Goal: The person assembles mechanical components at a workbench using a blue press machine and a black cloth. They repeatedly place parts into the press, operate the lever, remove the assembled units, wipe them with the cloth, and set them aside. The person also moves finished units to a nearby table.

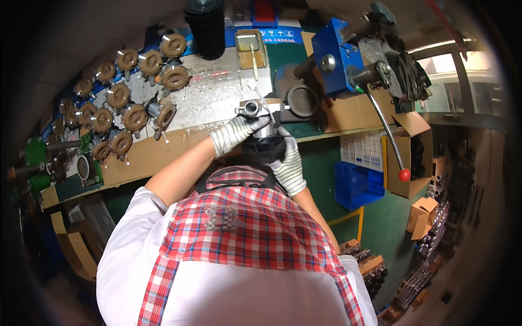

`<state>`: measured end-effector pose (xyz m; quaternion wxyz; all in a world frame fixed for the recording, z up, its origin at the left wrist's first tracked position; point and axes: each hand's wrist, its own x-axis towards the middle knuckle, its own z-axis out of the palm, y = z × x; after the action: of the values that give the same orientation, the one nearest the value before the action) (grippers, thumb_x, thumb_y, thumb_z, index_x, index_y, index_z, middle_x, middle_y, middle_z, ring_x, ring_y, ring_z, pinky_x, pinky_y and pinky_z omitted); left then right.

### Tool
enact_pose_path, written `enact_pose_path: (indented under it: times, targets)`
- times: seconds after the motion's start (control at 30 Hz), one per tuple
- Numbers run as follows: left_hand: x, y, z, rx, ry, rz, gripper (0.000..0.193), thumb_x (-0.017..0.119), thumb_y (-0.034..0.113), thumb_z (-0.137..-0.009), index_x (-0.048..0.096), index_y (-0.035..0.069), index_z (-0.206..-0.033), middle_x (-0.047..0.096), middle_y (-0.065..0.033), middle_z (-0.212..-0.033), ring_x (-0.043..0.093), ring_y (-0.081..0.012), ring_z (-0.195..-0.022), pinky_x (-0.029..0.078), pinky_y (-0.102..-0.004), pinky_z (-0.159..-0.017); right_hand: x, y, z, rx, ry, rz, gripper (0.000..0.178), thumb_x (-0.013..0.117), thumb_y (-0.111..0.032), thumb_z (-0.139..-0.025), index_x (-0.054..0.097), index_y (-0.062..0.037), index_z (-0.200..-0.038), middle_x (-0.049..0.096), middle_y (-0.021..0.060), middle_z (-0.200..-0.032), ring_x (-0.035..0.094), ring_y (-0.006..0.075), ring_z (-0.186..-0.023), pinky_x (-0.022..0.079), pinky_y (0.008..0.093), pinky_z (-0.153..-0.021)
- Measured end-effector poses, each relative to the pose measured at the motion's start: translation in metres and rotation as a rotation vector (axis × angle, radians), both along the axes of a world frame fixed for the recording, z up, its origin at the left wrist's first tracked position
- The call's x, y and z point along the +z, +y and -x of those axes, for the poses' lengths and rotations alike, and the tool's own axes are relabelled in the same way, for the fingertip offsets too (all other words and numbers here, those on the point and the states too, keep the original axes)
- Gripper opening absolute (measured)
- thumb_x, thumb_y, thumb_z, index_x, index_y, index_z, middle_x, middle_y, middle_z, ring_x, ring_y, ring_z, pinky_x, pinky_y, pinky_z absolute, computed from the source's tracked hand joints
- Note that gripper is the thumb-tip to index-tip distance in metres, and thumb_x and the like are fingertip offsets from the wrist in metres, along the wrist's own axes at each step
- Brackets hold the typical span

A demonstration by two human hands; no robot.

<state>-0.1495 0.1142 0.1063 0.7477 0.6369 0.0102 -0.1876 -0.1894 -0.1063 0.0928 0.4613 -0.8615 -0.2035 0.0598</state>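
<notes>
At the table's near edge, in front of my apron, both hands in striped gloves are around a silver metal housing [265, 129] with a round open neck at its top. My left hand [237, 134] is closed on its left side. Below the housing is a black round part [263, 151], and my right hand [289, 167] wraps its right side. The fingertips of both hands are partly hidden. Just right of the hands is the press's dark round base plate [302, 101].
A blue lever press [340, 60] stands at right, its red-knobbed lever [403, 174] reaching over the table edge. Several brown-wheeled metal assemblies [134, 117] fill the left side. Black stacked cups [205, 32] and a tray with a brush [251, 50] stand behind. A blue bin [356, 186] sits lower right.
</notes>
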Motion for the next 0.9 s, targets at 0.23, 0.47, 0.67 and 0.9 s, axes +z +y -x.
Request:
enact_pose_path:
  times: [0.23,0.47,0.67,0.9]
  targets:
    - [-0.027,-0.057,0.006,-0.501,0.556,0.271,0.087,0.050,0.076,-0.088,0.057,0.004,-0.135,0.068,-0.0127,-0.121,0.066,-0.0218,-0.109,0.052,-0.0375,-0.098,0.010,-0.120,-0.036,-0.482,0.668,-0.231,0.064,0.068,-0.055,-0.091,0.059,0.0011,-0.120,0.065,0.0135,-0.110,0.065,0.0261,-0.100,0.056,0.0404,-0.084]
    - [-0.189,0.109,0.034,0.947,0.034,-0.973,0.062,0.071,0.038,-0.090,0.053,0.000,-0.136,0.067,-0.0163,-0.116,0.064,-0.0294,-0.105,0.050,-0.0389,-0.096,-0.065,-0.264,-0.175,-0.939,0.595,-0.433,0.057,0.054,-0.054,-0.098,0.062,-0.0064,-0.129,0.068,0.0101,-0.117,0.066,0.0225,-0.097,0.056,0.0389,-0.081]
    - [-0.128,0.147,0.033,0.995,0.299,-1.687,0.079,0.084,0.033,-0.071,0.048,0.007,-0.136,0.055,-0.0220,-0.128,0.052,-0.0391,-0.123,0.042,-0.0474,-0.106,-0.099,-0.290,-0.292,-1.160,0.801,-0.914,0.041,0.049,-0.046,-0.099,0.067,-0.0130,-0.115,0.068,0.0054,-0.106,0.065,0.0188,-0.086,0.058,0.0327,-0.067]
    - [-0.168,0.221,0.048,0.988,0.045,-1.285,0.063,0.081,0.011,-0.078,0.051,0.004,-0.133,0.064,-0.0201,-0.114,0.062,-0.0376,-0.108,0.047,-0.0426,-0.099,-0.170,-0.328,-0.203,-0.949,0.718,-0.284,0.055,0.041,-0.056,-0.103,0.059,-0.0041,-0.113,0.061,0.0130,-0.104,0.058,0.0237,-0.091,0.048,0.0391,-0.083]
